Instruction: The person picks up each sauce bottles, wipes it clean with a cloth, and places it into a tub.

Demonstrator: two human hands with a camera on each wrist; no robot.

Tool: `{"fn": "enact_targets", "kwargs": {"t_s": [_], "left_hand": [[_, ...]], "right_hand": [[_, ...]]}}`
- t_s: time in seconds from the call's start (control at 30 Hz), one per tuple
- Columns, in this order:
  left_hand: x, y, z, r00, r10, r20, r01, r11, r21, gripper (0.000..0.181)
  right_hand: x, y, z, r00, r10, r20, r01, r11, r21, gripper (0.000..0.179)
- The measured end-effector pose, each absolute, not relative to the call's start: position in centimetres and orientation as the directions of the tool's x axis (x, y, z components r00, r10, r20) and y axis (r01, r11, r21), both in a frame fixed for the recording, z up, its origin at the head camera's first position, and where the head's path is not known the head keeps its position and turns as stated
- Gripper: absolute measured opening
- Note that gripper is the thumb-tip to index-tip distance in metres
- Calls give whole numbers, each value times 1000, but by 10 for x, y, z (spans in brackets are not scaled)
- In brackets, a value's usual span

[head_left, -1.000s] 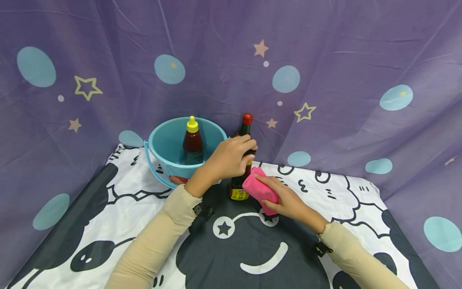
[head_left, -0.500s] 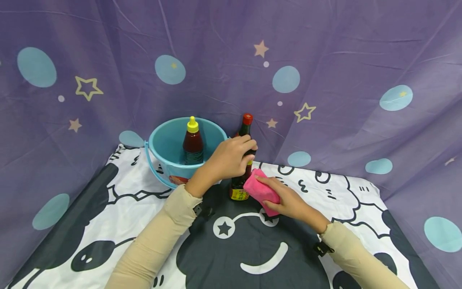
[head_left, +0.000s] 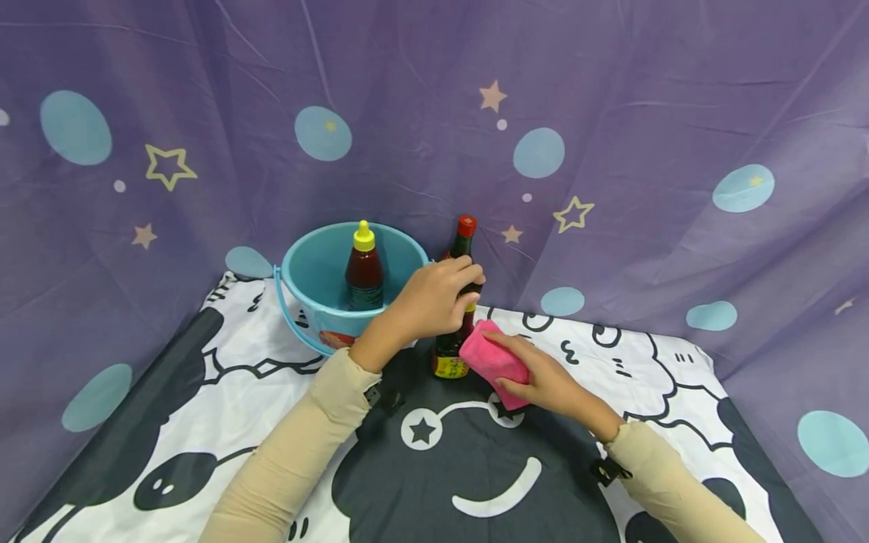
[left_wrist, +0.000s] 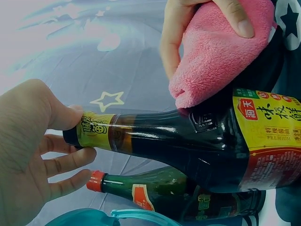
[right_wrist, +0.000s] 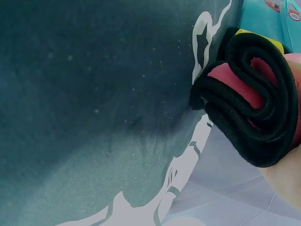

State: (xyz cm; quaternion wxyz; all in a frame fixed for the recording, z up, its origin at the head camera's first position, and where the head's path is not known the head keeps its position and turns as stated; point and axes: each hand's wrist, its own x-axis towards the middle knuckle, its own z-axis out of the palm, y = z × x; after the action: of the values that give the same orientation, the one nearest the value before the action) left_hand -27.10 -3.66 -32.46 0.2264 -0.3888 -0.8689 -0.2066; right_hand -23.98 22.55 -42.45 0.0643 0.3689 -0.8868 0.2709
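My left hand [head_left: 434, 294] grips the neck of a dark soy sauce bottle [left_wrist: 207, 141] with a yellow and red label, thumb and fingers around its capped top. The bottle stands upright to the right of the bucket in the head view. In my right hand [head_left: 539, 373] is a folded pink towel [left_wrist: 225, 52] with a dark edge, pinched between thumb and fingers. One end of the towel lies against the bottle's shoulder in the left wrist view. Behind the held bottle stands a green glass bottle [left_wrist: 146, 188] with a red cap [head_left: 466, 225].
A light blue bucket [head_left: 299, 298] with a side handle stands left of the bottles. Inside it is a brown sauce bottle [head_left: 364, 275] with a yellow nozzle cap. A purple curtain [head_left: 434, 98] hangs behind the table cloth [head_left: 407, 498], printed in black and white.
The towel in my right hand has shifted very slightly down and right along the bottle. My left hand keeps its grip on the bottle's neck. The head view has tilted a little.
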Motion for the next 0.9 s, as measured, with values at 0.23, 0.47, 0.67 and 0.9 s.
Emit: {"fn": "enact_targets", "kwargs": {"t_s": [0.23, 0.47, 0.67, 0.9], "left_hand": [[-268, -36, -325, -585, 571, 577, 758, 637, 139, 14], [-260, -29, -328, -627, 451, 636, 601, 799, 26, 29], [-260, -24, -330, -625, 418, 659, 595, 801, 57, 30], [-263, -28, -323, -677, 462, 573, 636, 758, 142, 29]], "right_hand": [[-235, 228, -413, -742, -567, 358, -668, 578, -469, 73], [-242, 230, -392, -718, -506, 477, -694, 566, -445, 76], [-249, 232, -380, -694, -462, 553, -718, 512, -472, 79], [-247, 231, -374, -707, -407, 579, -703, 492, -513, 76]]}}
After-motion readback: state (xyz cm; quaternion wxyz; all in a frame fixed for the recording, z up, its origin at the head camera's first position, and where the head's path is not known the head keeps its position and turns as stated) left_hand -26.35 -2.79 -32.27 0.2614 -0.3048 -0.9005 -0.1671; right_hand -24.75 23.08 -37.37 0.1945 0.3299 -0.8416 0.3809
